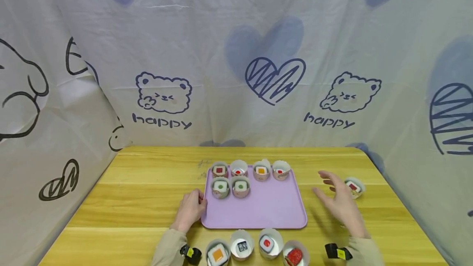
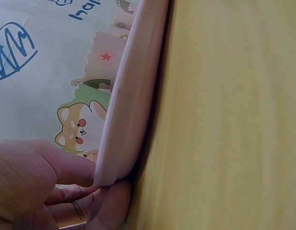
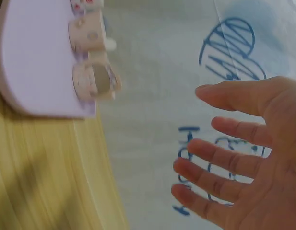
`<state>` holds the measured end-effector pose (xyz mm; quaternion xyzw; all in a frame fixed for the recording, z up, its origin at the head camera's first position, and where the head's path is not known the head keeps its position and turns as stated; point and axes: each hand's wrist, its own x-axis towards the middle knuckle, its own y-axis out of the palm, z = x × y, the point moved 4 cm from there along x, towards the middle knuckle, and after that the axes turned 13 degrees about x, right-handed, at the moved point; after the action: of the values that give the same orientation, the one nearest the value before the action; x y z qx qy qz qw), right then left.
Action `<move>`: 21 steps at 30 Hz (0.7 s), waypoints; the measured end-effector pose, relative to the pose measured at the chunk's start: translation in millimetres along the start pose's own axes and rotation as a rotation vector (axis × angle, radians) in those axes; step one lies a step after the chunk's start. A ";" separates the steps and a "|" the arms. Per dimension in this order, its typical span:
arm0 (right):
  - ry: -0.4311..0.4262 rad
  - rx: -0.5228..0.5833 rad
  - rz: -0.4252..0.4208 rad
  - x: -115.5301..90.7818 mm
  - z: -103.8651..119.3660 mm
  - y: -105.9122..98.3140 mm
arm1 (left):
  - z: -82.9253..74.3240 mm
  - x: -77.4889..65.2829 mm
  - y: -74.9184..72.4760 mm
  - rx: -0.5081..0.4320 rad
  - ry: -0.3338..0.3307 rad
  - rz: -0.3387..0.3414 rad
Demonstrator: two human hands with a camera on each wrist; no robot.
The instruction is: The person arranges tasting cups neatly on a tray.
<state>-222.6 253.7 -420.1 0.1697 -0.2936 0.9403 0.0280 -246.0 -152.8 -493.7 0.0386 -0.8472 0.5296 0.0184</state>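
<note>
My left hand [image 1: 190, 209] grips the left rim of a lilac tray [image 1: 266, 212]. The left wrist view shows thumb and fingers [image 2: 114, 203] pinching the tray edge. On the tray stand several paper cups holding small items: in the back row, a cup with a dark-red-marked white block [image 1: 219, 170]; in front, two cups with green-dotted white blocks, one [image 1: 221, 187] nearer the left rim. Right of the tray, my right hand [image 1: 341, 204] hovers with fingers spread and nothing in it. Just beyond it stands a cup with a red-marked block [image 1: 354, 186].
In front of the tray stand cups with an orange-marked block [image 1: 217, 254], a black-and-white patterned piece [image 1: 242, 246], a red-dotted block [image 1: 267, 243] and a red piece [image 1: 294, 256]. A printed curtain [image 1: 221, 52] closes off the wooden table's [image 1: 148, 192] back and sides.
</note>
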 end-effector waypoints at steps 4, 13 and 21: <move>0.057 -0.076 -0.015 -2.9 -9.8 -12.9 | 0.6 0.2 0.0 -0.009 -0.010 0.010; 0.330 -0.165 0.109 -5.8 -37.9 -33.5 | 0.2 0.4 -0.2 -0.008 -0.015 0.014; 0.517 -0.172 0.229 -11.7 -59.0 -45.2 | 0.6 0.1 1.0 -0.013 -0.010 0.014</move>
<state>-222.5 324.8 -445.0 -0.1125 -0.3725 0.9211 0.0099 -246.1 -152.9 -494.8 0.0354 -0.8510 0.5239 0.0108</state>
